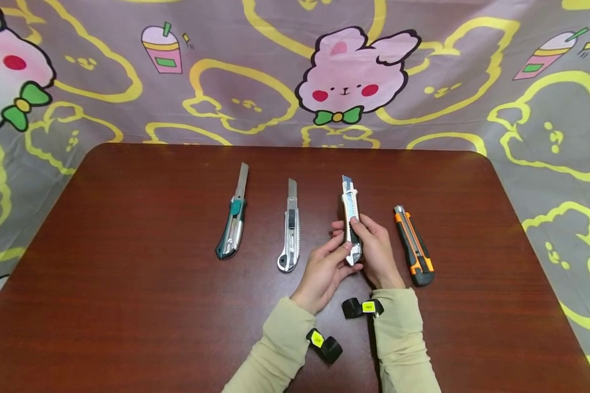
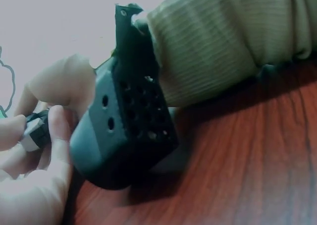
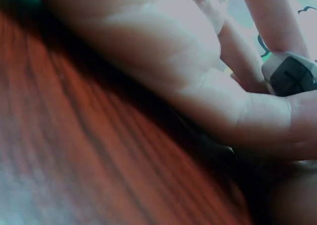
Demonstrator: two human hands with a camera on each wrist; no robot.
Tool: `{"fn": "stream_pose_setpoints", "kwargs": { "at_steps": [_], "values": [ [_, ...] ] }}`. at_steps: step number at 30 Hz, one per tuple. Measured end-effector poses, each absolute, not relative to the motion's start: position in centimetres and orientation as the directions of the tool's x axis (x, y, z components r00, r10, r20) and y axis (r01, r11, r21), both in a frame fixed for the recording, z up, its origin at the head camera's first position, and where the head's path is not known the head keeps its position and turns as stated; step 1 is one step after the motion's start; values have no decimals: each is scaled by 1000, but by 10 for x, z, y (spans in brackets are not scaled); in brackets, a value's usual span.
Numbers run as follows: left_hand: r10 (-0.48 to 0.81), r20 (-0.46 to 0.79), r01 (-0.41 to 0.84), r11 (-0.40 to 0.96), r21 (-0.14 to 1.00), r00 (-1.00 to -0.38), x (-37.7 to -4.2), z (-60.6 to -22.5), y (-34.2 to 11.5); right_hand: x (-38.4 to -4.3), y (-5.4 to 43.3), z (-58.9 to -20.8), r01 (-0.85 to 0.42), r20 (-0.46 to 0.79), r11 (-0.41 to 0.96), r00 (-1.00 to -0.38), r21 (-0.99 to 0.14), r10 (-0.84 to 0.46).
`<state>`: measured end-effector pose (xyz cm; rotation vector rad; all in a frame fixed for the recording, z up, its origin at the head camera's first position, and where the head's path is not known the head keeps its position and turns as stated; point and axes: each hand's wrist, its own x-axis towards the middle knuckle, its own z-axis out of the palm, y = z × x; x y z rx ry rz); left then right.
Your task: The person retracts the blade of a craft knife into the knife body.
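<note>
A white and black snap-off box cutter (image 1: 350, 202) points away from me, its short blade showing at the far end. My left hand (image 1: 322, 275) pinches its near end between thumb and fingers. The right hand (image 1: 377, 251) grips it from the right side, thumb on top of the handle. In the left wrist view the cutter's butt end (image 2: 35, 135) sits between fingertips. The right wrist view shows the dark butt end (image 3: 292, 76) among fingers too; the blade is hidden there.
On the brown table (image 1: 128, 305) lie a green and silver cutter (image 1: 233, 224) and a silver cutter (image 1: 290, 229), both with blades extended, left of my hands. An orange and black cutter (image 1: 414, 245) lies to their right. A patterned cloth (image 1: 255, 49) hangs behind.
</note>
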<state>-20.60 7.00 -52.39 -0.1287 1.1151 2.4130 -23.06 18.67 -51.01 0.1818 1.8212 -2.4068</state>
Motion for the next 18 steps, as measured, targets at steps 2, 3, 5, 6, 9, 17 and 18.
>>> {"fn": "stream_pose_setpoints", "kwargs": {
  "at_steps": [2,3,5,6,9,17,18],
  "values": [
    [375,-282,-458,-554,695,-883,-206,-525,70,-231,186,-511,161,-159,-266,-987,-950,-30],
    [373,-286,-459,-553,695,-883,-206,-525,70,-231,186,-511,159,-156,-262,-987,-952,-34],
    [369,-292,-460,-551,696,-882,-207,-525,71,-232,187,-511,154,-148,-257,-988,-954,-42],
    [367,-295,-461,-551,695,-882,-207,-525,71,-232,188,-511,153,-146,-254,-988,-955,-47],
    [362,-295,-458,-554,695,-884,-208,-524,72,-232,190,-512,141,-130,-250,-990,-958,-59],
    [352,-313,-466,-554,690,-882,-207,-524,72,-230,191,-514,103,-77,-278,-992,-955,-103],
    [350,-317,-468,-553,690,-881,-207,-525,72,-229,191,-515,100,-72,-282,-991,-954,-110]
  ]
}}
